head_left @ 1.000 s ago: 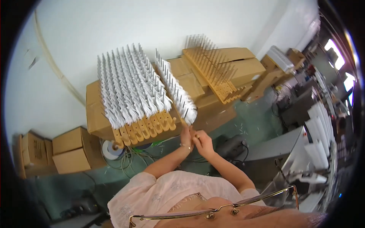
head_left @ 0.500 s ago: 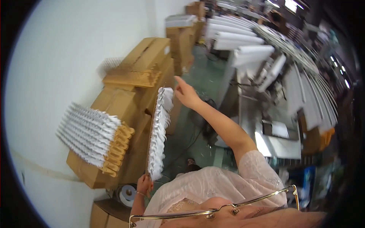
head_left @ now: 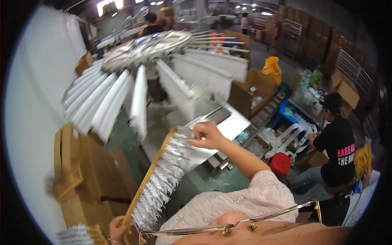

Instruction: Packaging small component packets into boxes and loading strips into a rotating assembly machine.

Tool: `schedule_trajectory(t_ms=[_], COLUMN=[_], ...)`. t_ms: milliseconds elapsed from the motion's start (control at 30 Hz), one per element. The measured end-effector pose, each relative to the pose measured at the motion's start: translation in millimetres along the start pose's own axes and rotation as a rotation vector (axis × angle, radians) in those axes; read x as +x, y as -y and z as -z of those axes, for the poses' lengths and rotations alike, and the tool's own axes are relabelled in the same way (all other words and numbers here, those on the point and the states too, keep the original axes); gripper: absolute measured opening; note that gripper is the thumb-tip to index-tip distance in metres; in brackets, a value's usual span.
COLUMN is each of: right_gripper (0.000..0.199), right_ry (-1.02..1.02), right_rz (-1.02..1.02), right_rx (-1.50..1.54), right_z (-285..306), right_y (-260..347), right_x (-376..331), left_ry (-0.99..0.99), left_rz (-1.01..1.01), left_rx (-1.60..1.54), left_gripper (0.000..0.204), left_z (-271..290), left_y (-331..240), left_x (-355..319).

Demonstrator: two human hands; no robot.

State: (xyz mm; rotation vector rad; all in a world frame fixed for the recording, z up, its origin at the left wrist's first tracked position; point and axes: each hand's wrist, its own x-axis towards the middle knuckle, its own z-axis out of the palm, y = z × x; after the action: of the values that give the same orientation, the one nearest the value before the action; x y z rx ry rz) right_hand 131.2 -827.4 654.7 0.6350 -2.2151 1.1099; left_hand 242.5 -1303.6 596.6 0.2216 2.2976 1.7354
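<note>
Clenching a long yellow-brown wooden board (head_left: 151,173) of fluffy white strips (head_left: 161,185), slanting before a pale-pink blouse (head_left: 232,199), in the left hand (head_left: 118,228); half-curling the right hand (head_left: 207,134) at its far end, not revealing whether gripping; showing pink-and-white lettering (head_left: 346,157) beyond, on a black T-shirt (head_left: 332,136).

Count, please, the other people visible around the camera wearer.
3 visible: a seated person in a black short-sleeved shirt at right, a dark-topped person beyond the round metal carousel, and a distant person in pink at the top, right of centre. Others may be hidden.
</note>
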Motion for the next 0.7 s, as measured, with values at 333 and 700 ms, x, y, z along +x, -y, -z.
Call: schedule_trajectory(t_ms=[333,700], right_gripper=[0.035,0.035], right_ry=[-0.418,-0.482], right_rz=[-0.172,-0.109], right_rx=[-0.121,-0.068], right_z=[127.7,153.9], right_y=[-152.5,-196.3], right_x=[-39.5,-14.9], left_ry=[-0.101,-0.409], left_rz=[-0.310,-0.434], left_rx=[-0.663,-0.593], left_gripper=[0.023,0.016], left_z=[-88.6,-117.2], left_y=[-46.4,-55.7], left_x=[257.6,307.5])
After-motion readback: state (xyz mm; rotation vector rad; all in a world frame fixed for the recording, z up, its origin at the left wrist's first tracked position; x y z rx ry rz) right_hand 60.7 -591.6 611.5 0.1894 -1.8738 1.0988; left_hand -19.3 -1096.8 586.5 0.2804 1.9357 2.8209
